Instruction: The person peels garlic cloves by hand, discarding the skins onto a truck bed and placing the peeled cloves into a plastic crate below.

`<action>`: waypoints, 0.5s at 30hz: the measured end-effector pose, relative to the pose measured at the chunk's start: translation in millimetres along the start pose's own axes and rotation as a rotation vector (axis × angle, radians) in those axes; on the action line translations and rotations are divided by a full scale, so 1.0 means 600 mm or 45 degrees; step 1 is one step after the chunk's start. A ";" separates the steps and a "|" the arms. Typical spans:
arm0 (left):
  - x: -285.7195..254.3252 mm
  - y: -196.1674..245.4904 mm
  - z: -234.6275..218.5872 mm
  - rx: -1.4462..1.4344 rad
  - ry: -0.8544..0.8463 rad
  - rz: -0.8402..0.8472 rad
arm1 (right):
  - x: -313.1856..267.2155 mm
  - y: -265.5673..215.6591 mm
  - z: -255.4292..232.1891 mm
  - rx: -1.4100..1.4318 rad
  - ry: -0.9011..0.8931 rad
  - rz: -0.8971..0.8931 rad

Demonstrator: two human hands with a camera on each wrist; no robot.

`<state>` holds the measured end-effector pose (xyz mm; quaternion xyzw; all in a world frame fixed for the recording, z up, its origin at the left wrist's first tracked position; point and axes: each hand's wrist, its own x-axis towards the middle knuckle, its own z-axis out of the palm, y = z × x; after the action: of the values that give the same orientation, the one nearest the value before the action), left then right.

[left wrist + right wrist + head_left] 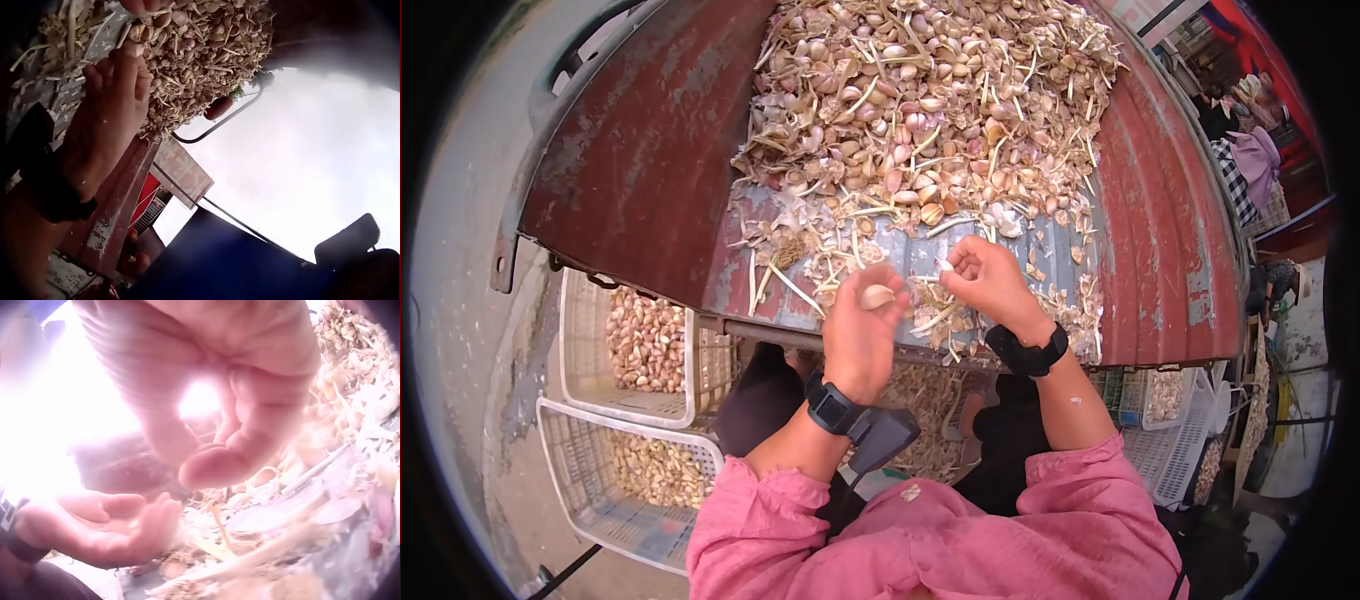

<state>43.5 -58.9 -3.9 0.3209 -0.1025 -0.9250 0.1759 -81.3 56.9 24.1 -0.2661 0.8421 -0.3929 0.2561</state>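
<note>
Plump, smooth, pale pinkish-tan garlic clove [877,297], lying on its side in the upturned left hand [861,330]. Near it, toward 2 o'clock in the head view: tiny whitish fragment [944,265], pinched at the fingertips of the right hand [992,287].

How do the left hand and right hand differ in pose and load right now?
The left hand is palm up with fingers loosely extended; the right hand has its fingers curled in.
The left hand carries a plainly visible garlic clove; the right hand seems to pinch a small pale bit, too small to identify.
Both wear black wrist straps.
</note>
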 end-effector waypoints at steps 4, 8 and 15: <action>-0.013 -0.012 0.005 -0.062 -0.098 -0.213 | -0.019 -0.075 0.006 0.201 -0.292 -0.036; 0.008 -0.009 -0.008 -0.025 -0.156 -0.247 | 0.130 -0.018 0.018 -0.650 0.361 -0.626; 0.004 0.010 0.021 0.262 -0.175 0.006 | 0.099 -0.026 -0.020 0.522 -0.434 0.154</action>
<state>35.7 -64.4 6.2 0.2728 -0.2095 -0.9289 0.1369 -128.5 16.0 29.8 -0.2202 0.7041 -0.4887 0.4657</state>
